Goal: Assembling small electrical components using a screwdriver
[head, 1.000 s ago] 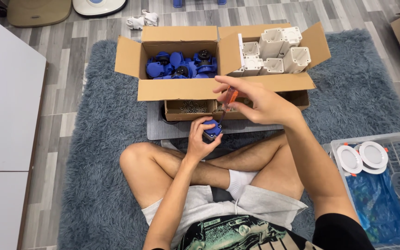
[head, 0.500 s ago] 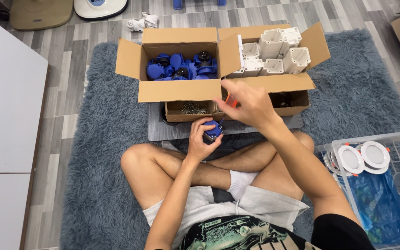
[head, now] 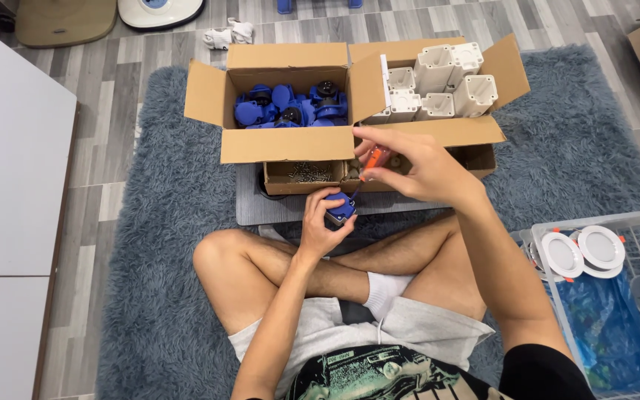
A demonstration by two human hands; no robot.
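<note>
On the fluffy blue-grey rug point(head: 164, 244), in front of the crossed legs, the left hand point(head: 320, 226) is wrapped tight around a small blue plastic part point(head: 341, 208), holding it just below the low brown cardboard tray of little metal screws point(head: 307, 175). The right hand point(head: 420, 169) pinches a thin screwdriver with an orange handle point(head: 368, 161), with its tip pointing down onto the blue part. To do this well, I think the blue part should be held very still and the screwdriver kept straight up in the screw, so it does not slip.
</note>
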